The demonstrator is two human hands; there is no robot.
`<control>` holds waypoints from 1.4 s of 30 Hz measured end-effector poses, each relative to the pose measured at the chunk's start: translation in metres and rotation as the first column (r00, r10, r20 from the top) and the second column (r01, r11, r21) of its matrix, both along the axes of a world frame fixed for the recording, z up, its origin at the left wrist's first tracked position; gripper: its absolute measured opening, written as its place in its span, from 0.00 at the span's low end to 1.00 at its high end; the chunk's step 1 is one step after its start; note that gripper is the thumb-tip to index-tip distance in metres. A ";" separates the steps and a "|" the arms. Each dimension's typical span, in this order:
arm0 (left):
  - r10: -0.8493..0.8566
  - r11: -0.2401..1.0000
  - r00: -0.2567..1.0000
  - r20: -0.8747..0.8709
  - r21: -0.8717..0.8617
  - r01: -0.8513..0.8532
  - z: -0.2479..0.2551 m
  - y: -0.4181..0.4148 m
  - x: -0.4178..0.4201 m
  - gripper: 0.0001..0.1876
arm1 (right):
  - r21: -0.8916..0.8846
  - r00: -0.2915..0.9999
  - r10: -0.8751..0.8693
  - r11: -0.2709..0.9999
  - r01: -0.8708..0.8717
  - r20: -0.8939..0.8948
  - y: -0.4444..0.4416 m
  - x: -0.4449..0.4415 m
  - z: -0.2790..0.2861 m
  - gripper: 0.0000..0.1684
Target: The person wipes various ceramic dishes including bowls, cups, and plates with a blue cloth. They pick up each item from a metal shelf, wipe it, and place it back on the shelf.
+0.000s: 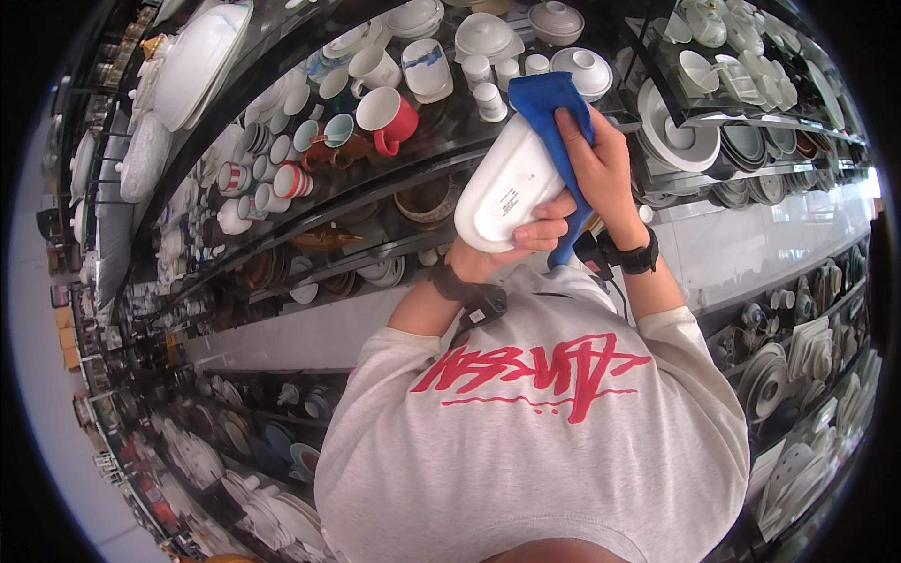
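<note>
A white oval ceramic dish [503, 186] is tilted in front of my chest, its underside with small printed marks facing the camera. My left hand [538, 229] grips its lower edge, with the fingers curled over the rim. My right hand [591, 158] pinches a blue cloth [549, 102] against the dish's upper right side; the cloth covers that edge and hangs down between my hands. Beyond the dish, on the glass shelf, stand white ceramic shakers [489, 102], a white lidded bowl [583, 74] and a red mug [387, 116].
Shelves packed with cups, bowls and plates surround me. A small rectangular dish [426, 70] and striped cups [292, 181] stand near the dark shelf edge [338, 193]. Stacked plates [679, 134] are at the right; more plates [764, 383] stand on the lower right shelves.
</note>
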State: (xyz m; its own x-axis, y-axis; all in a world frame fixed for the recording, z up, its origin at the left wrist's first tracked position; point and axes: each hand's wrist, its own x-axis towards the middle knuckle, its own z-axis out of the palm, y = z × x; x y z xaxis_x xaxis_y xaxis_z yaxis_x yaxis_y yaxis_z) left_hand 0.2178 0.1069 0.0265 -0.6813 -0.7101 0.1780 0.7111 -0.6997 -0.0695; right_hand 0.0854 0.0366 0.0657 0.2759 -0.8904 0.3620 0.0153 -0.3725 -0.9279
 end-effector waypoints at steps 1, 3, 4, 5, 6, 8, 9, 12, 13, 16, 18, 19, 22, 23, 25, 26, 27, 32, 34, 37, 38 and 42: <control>0.005 1.000 1.000 0.021 -0.002 -0.005 0.001 0.000 0.000 0.25 | -0.007 1.000 0.002 1.000 -0.002 0.000 0.000 0.000 0.000 0.12; 0.017 1.000 0.998 0.062 -0.005 -0.016 0.003 0.001 -0.001 0.24 | -0.021 1.000 0.009 1.000 -0.009 0.000 0.000 -0.001 0.001 0.12; 0.018 1.000 0.998 0.063 -0.011 -0.017 0.001 0.001 -0.001 0.24 | -0.016 1.000 0.011 1.000 -0.011 -0.004 -0.001 -0.001 0.001 0.12; 0.019 1.000 0.998 0.065 -0.017 -0.018 -0.002 0.000 0.000 0.24 | -0.011 1.000 0.013 1.000 -0.013 -0.009 -0.001 -0.002 0.000 0.12; 0.019 1.000 0.998 0.067 -0.024 -0.017 -0.004 -0.001 0.000 0.24 | -0.007 1.000 0.014 1.000 -0.014 -0.013 -0.001 -0.002 0.000 0.12; 0.021 1.000 0.998 0.061 -0.024 -0.019 -0.004 0.000 -0.001 0.24 | 0.003 1.000 0.023 1.000 -0.023 0.000 -0.001 -0.002 0.001 0.12; 0.021 1.000 0.998 0.059 -0.024 -0.019 -0.005 0.000 -0.001 0.24 | 0.008 1.000 0.027 1.000 -0.027 0.007 0.000 -0.002 0.001 0.12; 0.031 0.999 0.998 0.052 -0.035 -0.029 -0.004 0.000 -0.002 0.24 | 0.013 1.000 0.028 1.000 -0.028 0.007 0.000 -0.002 0.001 0.13; 0.035 0.999 0.998 0.055 -0.032 -0.034 -0.004 0.000 -0.002 0.24 | 0.013 0.999 0.032 0.999 -0.032 0.008 -0.001 -0.002 0.000 0.13; 0.042 0.999 0.997 0.060 -0.021 -0.041 -0.004 0.001 -0.001 0.24 | 0.008 0.999 0.034 0.999 -0.034 0.013 -0.002 -0.002 -0.003 0.13; 0.040 0.999 0.998 0.057 -0.015 -0.039 -0.005 0.001 -0.001 0.24 | -0.003 0.999 0.024 1.000 -0.024 0.022 -0.002 0.000 -0.003 0.13; 0.036 0.999 0.998 0.051 -0.015 -0.036 -0.005 0.001 -0.001 0.24 | -0.002 0.999 0.028 1.000 -0.028 0.021 -0.002 0.000 -0.003 0.13; 0.035 0.999 0.999 0.040 -0.014 -0.035 -0.006 0.000 -0.001 0.24 | 0.003 0.999 0.036 0.999 -0.036 0.014 -0.002 0.000 -0.004 0.14; 0.041 0.999 0.998 0.041 -0.015 -0.040 -0.006 0.000 -0.001 0.25 | 0.005 0.999 0.037 0.999 -0.037 0.009 -0.003 0.000 -0.005 0.14; 0.051 0.998 0.997 0.051 -0.031 -0.050 -0.007 0.000 0.000 0.25 | 0.010 0.999 0.043 0.999 -0.043 0.006 -0.003 0.000 -0.006 0.14; 0.056 0.997 0.997 0.060 -0.048 -0.053 -0.007 0.000 0.000 0.25 | 0.013 0.999 0.047 0.999 -0.047 0.008 -0.003 0.000 -0.006 0.14; 0.061 0.996 0.996 0.068 -0.065 -0.056 -0.007 0.000 0.000 0.25 | 0.016 0.999 0.050 0.999 -0.051 0.010 -0.003 0.000 -0.006 0.14; 0.094 0.993 0.991 0.099 -0.075 -0.087 0.001 0.000 0.000 0.25 | -0.008 0.998 0.056 0.998 -0.056 0.011 -0.003 0.002 -0.005 0.15; 0.130 0.990 0.982 0.140 -0.069 -0.122 0.004 0.000 -0.001 0.24 | -0.007 0.999 0.050 0.999 -0.050 0.012 -0.002 0.003 -0.006 0.15; 0.276 0.960 0.917 0.288 -0.127 -0.250 0.003 0.001 0.000 0.21 | 0.032 0.999 0.048 0.998 -0.048 0.002 0.001 0.007 -0.009 0.16; 0.354 0.934 0.867 0.352 -0.189 -0.304 -0.005 0.001 0.001 0.21 | 0.074 0.998 0.063 0.995 -0.062 -0.017 0.001 0.007 -0.010 0.16; 0.584 0.811 0.549 0.598 -0.438 -0.387 -0.001 0.002 0.004 0.17 | 0.198 0.994 0.095 0.977 -0.082 -0.056 0.000 0.004 -0.017 0.15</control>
State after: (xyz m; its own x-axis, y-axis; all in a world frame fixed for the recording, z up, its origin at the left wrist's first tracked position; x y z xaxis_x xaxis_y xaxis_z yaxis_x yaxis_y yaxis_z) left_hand 0.2215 0.1089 0.0260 -0.2310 -0.9727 0.0233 0.7122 -0.1527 0.6852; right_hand 0.0890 0.0370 0.0483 0.3740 -0.9130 0.1629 -0.0221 -0.1843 -0.9826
